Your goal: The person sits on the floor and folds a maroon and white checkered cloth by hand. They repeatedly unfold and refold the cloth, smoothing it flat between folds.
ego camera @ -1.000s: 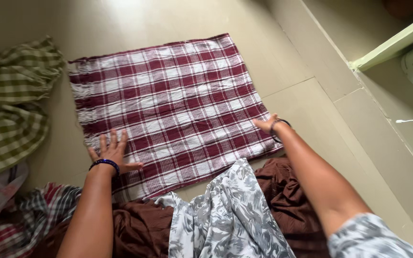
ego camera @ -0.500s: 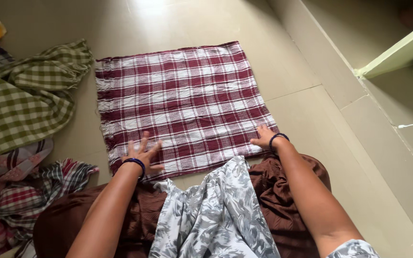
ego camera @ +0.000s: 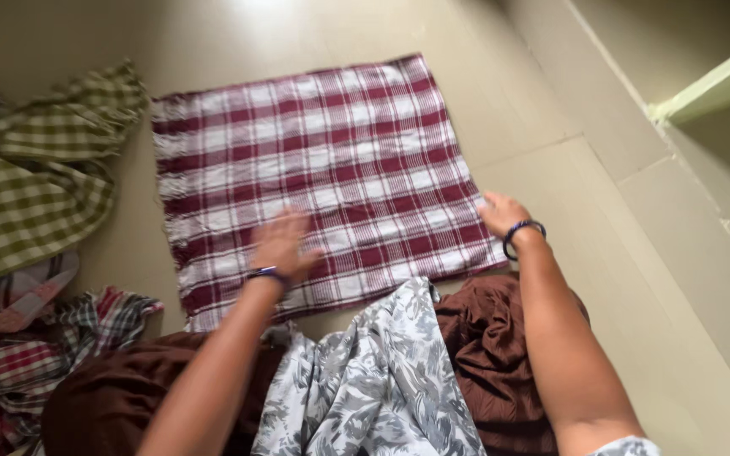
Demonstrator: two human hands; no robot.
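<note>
Left hand [ego camera: 282,245] lies palm down on the maroon checked cloth [ego camera: 314,160], fingers spread flat and gripping nothing; it is blurred, so the fingertips are hard to make out. Its forearm reaches up from the bottom edge, a dark bangle at the wrist. Right hand [ego camera: 500,213] rests open at the cloth's right edge near the lower corner, fingers flat on the fabric, holding nothing, with a dark bangle [ego camera: 521,236] on that wrist too. The cloth is spread flat on the tiled floor [ego camera: 542,110], straight ahead of the person. A grey flowered garment [ego camera: 373,380] over brown fabric [ego camera: 483,338] hides the cloth's near edge. Green checked cloth [ego camera: 27,194] and other crumpled pieces at left are cut off by the frame.
</note>
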